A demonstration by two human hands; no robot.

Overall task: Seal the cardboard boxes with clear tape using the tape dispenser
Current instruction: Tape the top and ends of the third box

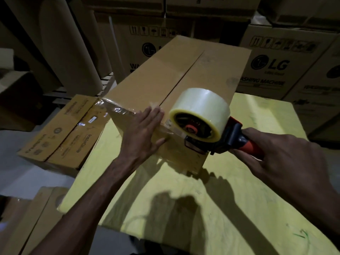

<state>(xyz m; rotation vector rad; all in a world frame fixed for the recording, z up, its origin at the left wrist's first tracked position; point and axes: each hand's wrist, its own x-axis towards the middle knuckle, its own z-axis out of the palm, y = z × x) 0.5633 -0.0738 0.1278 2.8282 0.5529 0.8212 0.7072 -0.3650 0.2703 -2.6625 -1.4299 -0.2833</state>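
**Taping the near end of the box**

My left hand lies flat on the near end of the cardboard box. The fingers are straight and together, reaching over the top edge, and the thumb is spread against the end face. It presses and grasps nothing.

My right hand, at the right of the frame, is wrapped tight round the orange handle of the tape dispenser. The dispenser's front end sits against the box's near end face, just beside my left thumb. Its roll of clear tape stands up in the middle of the frame, above the box's edge.

The box runs long from the centre toward the top of the frame and rests on a yellow table. Its top flaps meet in a seam down the middle. A wrinkled strip of clear tape shines along the near top edge, from the box's left corner to my left hand.

Left of the table and lower down sits a printed carton with glossy tape along its seam. Another carton shows at the lower left corner. Large LG washing machine cartons are stacked across the top and upper right of the frame.
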